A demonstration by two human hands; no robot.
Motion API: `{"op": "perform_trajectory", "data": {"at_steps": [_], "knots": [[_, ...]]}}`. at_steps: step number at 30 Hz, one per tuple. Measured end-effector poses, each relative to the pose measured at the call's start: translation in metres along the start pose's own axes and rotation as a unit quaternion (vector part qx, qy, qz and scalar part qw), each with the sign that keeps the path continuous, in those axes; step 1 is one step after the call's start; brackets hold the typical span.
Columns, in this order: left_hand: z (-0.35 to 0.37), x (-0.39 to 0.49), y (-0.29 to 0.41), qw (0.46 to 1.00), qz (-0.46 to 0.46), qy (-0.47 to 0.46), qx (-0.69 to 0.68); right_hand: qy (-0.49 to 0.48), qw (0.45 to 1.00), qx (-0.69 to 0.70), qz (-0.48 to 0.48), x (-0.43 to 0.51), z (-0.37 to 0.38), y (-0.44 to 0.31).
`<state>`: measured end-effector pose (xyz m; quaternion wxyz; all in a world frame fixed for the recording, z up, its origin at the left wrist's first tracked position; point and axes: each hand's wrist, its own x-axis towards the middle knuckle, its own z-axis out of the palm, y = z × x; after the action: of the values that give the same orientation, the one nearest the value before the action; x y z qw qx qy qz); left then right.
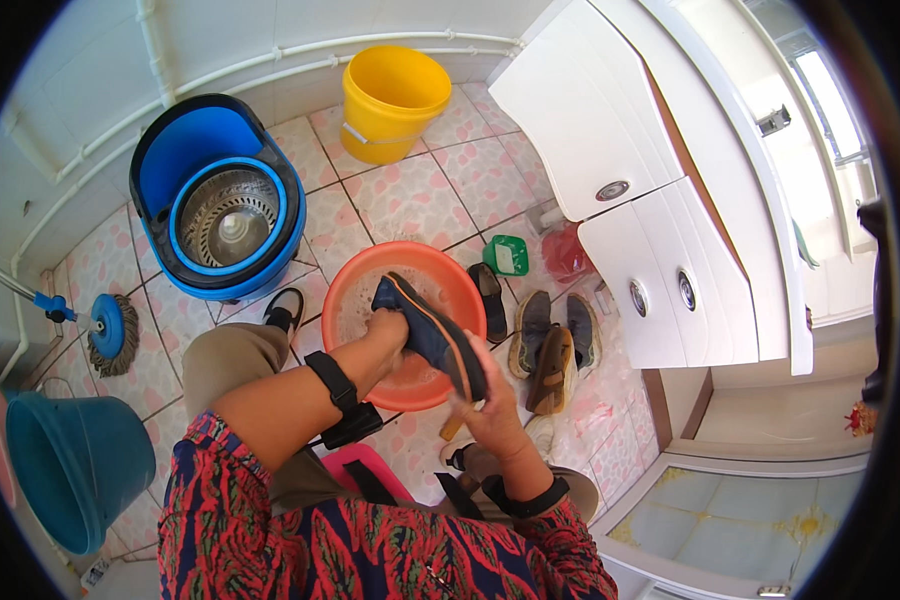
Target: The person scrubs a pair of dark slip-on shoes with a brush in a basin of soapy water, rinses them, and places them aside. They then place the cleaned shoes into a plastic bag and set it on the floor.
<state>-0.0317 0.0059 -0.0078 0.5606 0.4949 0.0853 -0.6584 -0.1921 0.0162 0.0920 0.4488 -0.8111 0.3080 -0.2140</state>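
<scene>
A dark blue shoe with an orange line along its sole is held tilted above an orange plastic basin. Sudsy water shows in the basin. My left hand grips the shoe near its upper-left end; some of the fingers are hidden. On the other end, by the dark tip of the shoe, my right hand has its thumb and fingers closed around the sole. Below the basin, close to my right hand, the end of a wooden-looking handle shows on the floor side.
Right of the basin lie a black shoe, a green plastic container and several worn shoes. A blue spin-mop bucket, a yellow bucket, a mop head, a teal bucket and a white cabinet surround the area.
</scene>
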Motion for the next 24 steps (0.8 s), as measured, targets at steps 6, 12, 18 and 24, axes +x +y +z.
{"op": "perform_trajectory", "data": {"at_steps": [6, 12, 18, 24], "knots": [[0.007, -0.020, 0.008, 0.994, -0.031, -0.034, 0.099, 0.148, 0.982, 0.112, 0.047, 0.007, -0.028, 0.013], [0.002, -0.019, 0.022, 0.907, 0.304, 0.008, 0.290, 0.241, 0.958, 0.146, 0.056, 0.012, -0.053, 0.021], [0.002, -0.019, 0.018, 0.772, 0.470, -0.088, 0.419, 0.251, 0.946, 0.174, 0.106, 0.009, -0.070, 0.012], [0.002, -0.016, 0.010, 0.889, 0.275, -0.151, 0.334, 0.346, 0.934, 0.021, 0.088, 0.026, -0.078, 0.018]]}}
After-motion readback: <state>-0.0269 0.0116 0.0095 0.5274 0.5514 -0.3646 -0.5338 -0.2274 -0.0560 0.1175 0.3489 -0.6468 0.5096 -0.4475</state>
